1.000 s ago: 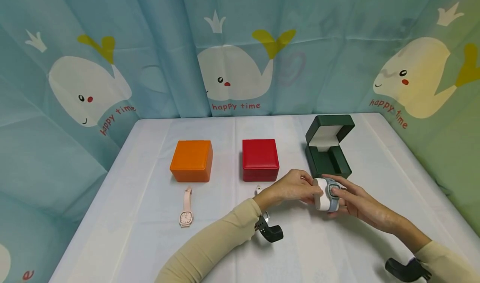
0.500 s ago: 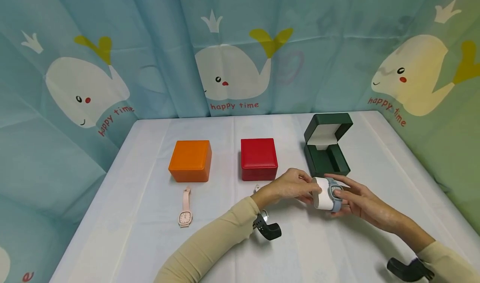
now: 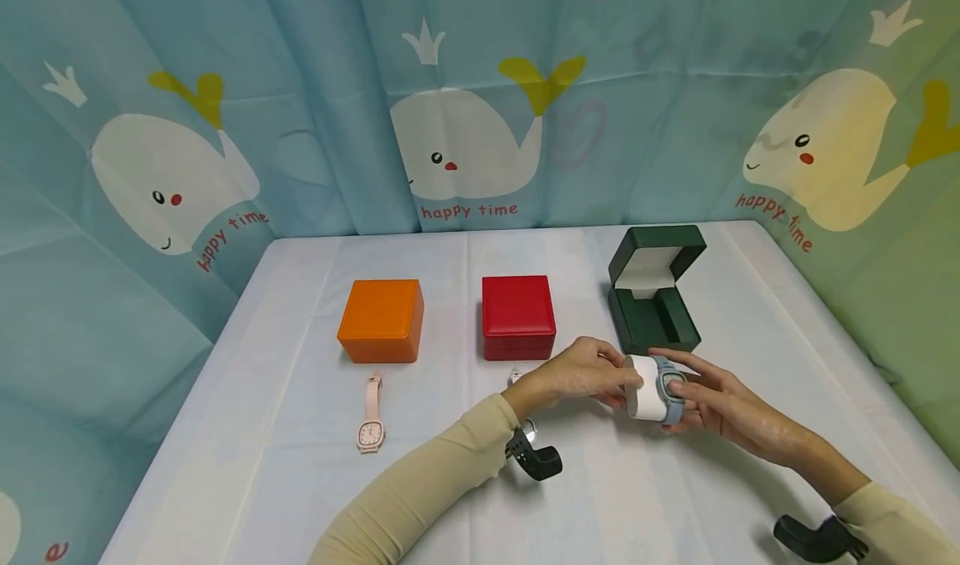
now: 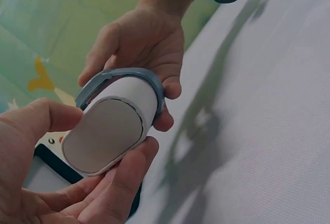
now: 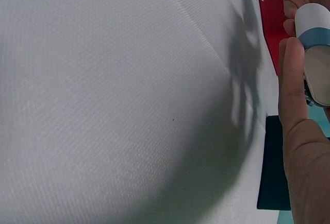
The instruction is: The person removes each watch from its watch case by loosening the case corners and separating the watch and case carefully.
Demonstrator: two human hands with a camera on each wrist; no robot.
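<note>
1. Nearest to us, our sleeves reach over the white table (image 3: 247, 465), a dark wrist strap (image 3: 536, 458) showing under the left forearm.
2. Our left hand (image 3: 581, 373) curls its thumb and fingers round the white watch cushion (image 3: 645, 387), gripping its rounded end; the left wrist view shows this plainly.
3. Our right hand (image 3: 708, 398) holds the other side, fingers wrapped on the light blue watch (image 3: 670, 388) strapped round the cushion, thumb laid along its band.
4. The cushion with its watch is held just above the table, right in front of the green box.
5. To the left lies a pink watch (image 3: 371, 415) flat on the cloth, well apart from our hands.
6. Further back stand three boxes in a row: the green box (image 3: 660, 294), lid open, then the shut red box (image 3: 518, 317) and orange box (image 3: 381, 320).
7. Behind everything hangs the whale curtain (image 3: 465, 90).
</note>
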